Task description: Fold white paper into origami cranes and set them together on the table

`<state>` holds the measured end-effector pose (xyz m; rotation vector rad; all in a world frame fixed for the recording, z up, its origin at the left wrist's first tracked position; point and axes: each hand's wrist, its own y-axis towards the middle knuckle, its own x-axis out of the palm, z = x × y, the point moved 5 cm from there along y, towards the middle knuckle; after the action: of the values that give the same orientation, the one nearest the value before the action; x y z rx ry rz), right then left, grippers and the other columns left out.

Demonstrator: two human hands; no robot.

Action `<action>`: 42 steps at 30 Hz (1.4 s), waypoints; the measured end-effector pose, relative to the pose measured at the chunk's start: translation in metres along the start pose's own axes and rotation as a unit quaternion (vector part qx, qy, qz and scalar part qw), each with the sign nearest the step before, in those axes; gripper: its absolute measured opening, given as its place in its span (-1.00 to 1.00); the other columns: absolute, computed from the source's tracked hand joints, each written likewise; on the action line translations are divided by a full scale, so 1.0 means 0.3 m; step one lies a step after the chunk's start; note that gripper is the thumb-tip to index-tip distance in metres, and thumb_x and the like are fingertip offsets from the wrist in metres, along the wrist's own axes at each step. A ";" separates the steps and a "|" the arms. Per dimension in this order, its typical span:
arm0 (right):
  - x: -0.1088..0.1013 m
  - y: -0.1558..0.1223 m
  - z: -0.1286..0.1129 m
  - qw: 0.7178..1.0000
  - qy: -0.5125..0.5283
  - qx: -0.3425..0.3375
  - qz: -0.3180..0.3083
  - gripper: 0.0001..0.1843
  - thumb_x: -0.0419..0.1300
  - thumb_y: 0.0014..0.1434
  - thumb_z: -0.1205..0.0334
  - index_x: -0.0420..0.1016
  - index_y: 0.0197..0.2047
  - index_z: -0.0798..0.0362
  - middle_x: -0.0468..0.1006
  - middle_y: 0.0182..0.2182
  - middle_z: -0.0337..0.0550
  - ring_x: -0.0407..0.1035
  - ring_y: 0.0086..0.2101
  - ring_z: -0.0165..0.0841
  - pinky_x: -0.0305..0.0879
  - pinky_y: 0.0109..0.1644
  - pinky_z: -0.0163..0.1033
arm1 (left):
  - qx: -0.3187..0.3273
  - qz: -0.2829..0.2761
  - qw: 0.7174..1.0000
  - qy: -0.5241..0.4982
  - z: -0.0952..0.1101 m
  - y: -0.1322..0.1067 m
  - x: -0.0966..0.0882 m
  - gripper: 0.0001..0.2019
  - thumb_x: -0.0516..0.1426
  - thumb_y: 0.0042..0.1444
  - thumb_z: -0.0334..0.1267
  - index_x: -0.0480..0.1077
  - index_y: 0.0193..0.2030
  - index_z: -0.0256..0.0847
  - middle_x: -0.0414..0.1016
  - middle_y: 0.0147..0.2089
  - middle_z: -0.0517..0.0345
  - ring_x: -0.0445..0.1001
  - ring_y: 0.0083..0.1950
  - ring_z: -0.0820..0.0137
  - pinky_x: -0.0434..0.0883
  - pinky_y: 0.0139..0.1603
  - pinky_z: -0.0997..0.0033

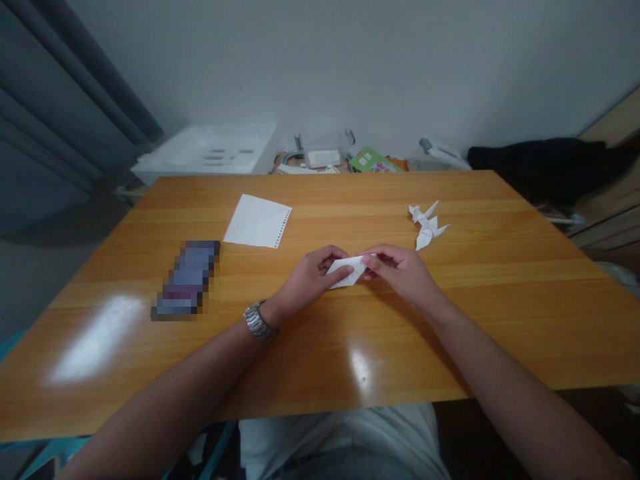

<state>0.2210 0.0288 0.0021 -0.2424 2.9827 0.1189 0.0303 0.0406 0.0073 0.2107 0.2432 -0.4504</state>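
Between both hands is a small piece of folded white paper, held above the middle of the wooden table. My left hand pinches its left side, thumb on top, with a metal watch on the wrist. My right hand grips the upper right corner between thumb and fingers. Folded paper cranes lie beyond my right hand; I cannot tell exactly how they overlap. Farther left rests a flat white sheet with a perforated right edge.
A pixelated phone-like object lies on the left of the table. Behind the far edge stand a white foam box, a clear container and a green booklet. Dark cloth is at the back right.
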 end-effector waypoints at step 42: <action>0.040 -0.012 -0.031 0.994 0.107 0.023 -0.012 -0.67 0.49 0.05 -0.01 0.61 -0.24 0.01 0.66 -0.36 -0.22 0.57 -0.43 -0.40 0.57 -0.28 -0.29 | 0.026 0.042 0.999 -0.024 0.040 -0.007 0.003 -0.78 0.22 0.25 -0.13 0.44 -0.24 -0.27 0.52 -0.29 0.12 0.46 -0.29 0.46 0.40 -0.23 0.48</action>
<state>0.2087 0.0226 0.0093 -0.3028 3.1895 0.0238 0.0324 0.0354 0.0182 0.2591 0.1758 -0.3791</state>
